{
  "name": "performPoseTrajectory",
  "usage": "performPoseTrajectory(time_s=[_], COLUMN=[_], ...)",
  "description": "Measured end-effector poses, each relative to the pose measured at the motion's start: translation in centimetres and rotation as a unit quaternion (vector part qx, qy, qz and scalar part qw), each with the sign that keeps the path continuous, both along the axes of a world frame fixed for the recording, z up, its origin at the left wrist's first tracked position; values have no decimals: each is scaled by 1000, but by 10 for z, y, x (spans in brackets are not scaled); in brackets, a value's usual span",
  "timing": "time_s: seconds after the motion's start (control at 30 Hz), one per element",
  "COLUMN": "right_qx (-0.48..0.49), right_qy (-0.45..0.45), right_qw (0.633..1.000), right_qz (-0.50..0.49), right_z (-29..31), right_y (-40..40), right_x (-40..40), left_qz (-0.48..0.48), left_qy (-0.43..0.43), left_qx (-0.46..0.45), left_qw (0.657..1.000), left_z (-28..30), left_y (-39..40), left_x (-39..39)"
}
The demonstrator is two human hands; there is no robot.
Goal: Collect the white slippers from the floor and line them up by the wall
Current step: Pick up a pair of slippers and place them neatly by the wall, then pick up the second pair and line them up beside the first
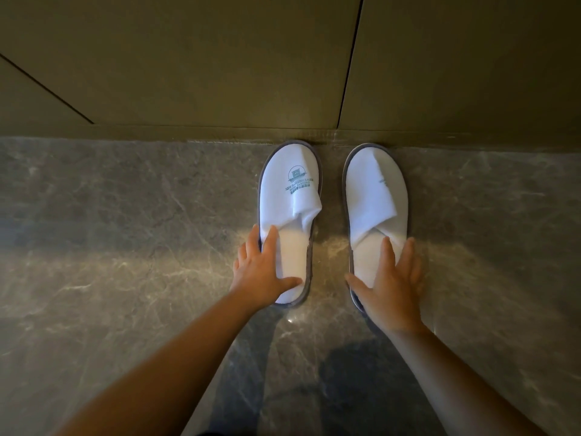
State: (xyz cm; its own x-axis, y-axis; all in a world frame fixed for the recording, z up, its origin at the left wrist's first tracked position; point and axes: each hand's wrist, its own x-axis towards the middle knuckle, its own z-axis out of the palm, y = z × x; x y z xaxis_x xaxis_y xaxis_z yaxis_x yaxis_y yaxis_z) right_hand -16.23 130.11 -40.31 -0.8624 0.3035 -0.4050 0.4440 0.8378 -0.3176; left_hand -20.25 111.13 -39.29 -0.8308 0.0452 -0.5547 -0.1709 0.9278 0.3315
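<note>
Two white slippers with grey soles lie side by side on the marble floor, toes touching the base of the wall (220, 89). The left slipper (290, 196) bears a green logo on its upper. The right slipper (375, 196) shows only part of a logo. My left hand (262, 269) lies flat on the heel of the left slipper, fingers spread, thumb across the insole. My right hand (390, 284) rests the same way on the heel of the right slipper and hides that heel. Neither hand is closed around a slipper.
The grey veined marble floor (125, 247) stretches to both sides of the slippers. The wall is made of olive-brown panels with dark seams. My shadow falls on the floor between my forearms.
</note>
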Motion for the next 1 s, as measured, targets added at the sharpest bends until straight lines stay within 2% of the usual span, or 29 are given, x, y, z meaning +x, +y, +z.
performPoseTrajectory(time_s=[0.1,0.23,0.4,0.57,0.7,0.8,0.9,1.0], right_qx=[-17,-111,-219,-272,-303,-331,-358,-394], right_qy=[33,27,-25,-16,-8,-12,-6,18], right_qw=[999,993,972,946,922,892,857,831], right_qz=[28,20,85,179,240,308,370,393], right_z=[42,142,308,478,596,668,726,771], right_y=[3,-12,-53,-116,-181,-241,-305,-362], right_x=[-9,-13,-10,-16,-17,-16,-12,-8], left_qz=[2,28,81,155,231,292,358,415], left_qy=[-16,-52,-47,-38,-5,45,99,142], left_qx=[5,91,146,165,187,197,188,183], left_qw=[1000,994,985,973,955,935,909,880], left_z=[36,127,292,470,595,671,727,765], left_y=[-3,-14,-50,-110,-165,-212,-258,-302], left_x=[-8,-3,30,62,87,107,128,147])
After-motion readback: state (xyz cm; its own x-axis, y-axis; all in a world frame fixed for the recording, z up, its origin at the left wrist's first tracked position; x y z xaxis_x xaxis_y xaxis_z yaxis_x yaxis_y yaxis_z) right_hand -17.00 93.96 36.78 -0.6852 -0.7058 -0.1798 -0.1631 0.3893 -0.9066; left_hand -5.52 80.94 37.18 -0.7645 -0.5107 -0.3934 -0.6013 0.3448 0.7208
